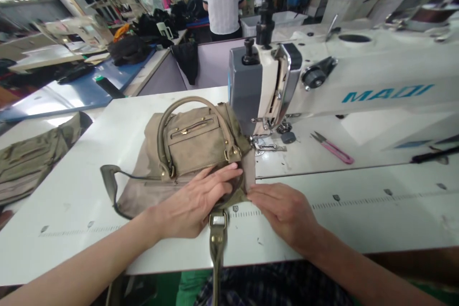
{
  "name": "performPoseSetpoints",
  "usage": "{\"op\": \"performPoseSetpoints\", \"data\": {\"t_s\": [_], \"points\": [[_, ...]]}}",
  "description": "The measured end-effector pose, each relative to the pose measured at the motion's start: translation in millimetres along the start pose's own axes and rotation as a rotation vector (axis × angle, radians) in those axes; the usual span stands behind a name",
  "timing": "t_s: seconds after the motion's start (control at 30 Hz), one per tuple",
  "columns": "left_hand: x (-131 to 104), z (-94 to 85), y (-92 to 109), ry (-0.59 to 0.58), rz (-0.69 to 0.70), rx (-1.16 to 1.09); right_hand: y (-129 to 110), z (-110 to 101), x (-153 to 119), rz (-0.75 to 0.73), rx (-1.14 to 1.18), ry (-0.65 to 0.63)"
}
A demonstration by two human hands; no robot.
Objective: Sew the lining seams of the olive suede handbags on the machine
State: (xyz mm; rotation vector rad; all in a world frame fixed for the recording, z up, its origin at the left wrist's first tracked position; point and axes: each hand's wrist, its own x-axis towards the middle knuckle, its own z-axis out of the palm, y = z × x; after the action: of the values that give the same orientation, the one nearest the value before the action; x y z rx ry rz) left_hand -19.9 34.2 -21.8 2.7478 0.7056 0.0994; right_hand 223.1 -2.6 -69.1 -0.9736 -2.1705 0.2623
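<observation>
An olive-tan handbag (pixel 193 136) lies on the sewing table, its right edge by the presser foot (pixel 255 142) of the sewing machine (pixel 322 76). It has two looped handles, a short zip pocket on top and a strap (pixel 217 244) hanging over the table's front edge. Flat across the bag's near side rests my left hand (pixel 199 201), its fingers stretched out over the fabric. My right hand (pixel 283 208) pinches the bag's edge at the near right corner, fingertips together. Its thumb is hidden below the other fingers.
Pink-handled thread snips (pixel 335 148) lie on the machine bed to the right. Another olive bag piece (pixel 39 153) is at the table's left. A printed ruler scale runs along the front. Behind the table are a dark thread cone (pixel 109 87) and a person in white (pixel 223 0).
</observation>
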Motion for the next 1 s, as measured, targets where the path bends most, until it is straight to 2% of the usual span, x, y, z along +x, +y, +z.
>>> {"op": "performPoseSetpoints", "data": {"t_s": [0.13, 0.23, 0.3, 0.4, 0.53, 0.67, 0.8, 0.9, 1.0], "points": [[4.0, 1.3, -3.3, 0.084, -0.005, -0.077, 1.7, -1.7, 7.1, -0.01, 0.093, 0.059], [12.9, -6.9, -6.1, 0.049, -0.035, -0.147, 1.6, -2.7, 11.1, 0.003, 0.149, 0.064], [16.8, -8.7, -6.3, 0.043, -0.052, -0.181, 1.7, -5.1, 12.6, 0.054, 0.184, 0.044], [18.0, -2.8, -2.4, 0.106, -0.028, -0.231, 6.0, -10.7, 14.7, 0.162, 0.256, 0.022], [15.5, 9.6, 6.7, 0.142, -0.063, -0.29, 20.1, -15.3, 19.4, 0.277, 0.148, 0.043], [13.1, 14.3, 11.8, 0.137, -0.135, -0.276, 28.4, -15.2, 23.6, 0.282, -0.01, -0.058], [12.2, 13.9, 12.5, 0.121, -0.14, -0.249, 26.5, -14.1, 26.9, 0.315, 0.067, -0.092], [12.6, 13.0, 12.9, 0.121, -0.134, -0.216, 26.0, -13.4, 30.4, 0.252, 0.047, -0.105], [13.2, 12.4, 13.5, 0.115, -0.132, -0.172, 27.8, -13.8, 33.3, 0.07, -0.101, -0.094]]}}
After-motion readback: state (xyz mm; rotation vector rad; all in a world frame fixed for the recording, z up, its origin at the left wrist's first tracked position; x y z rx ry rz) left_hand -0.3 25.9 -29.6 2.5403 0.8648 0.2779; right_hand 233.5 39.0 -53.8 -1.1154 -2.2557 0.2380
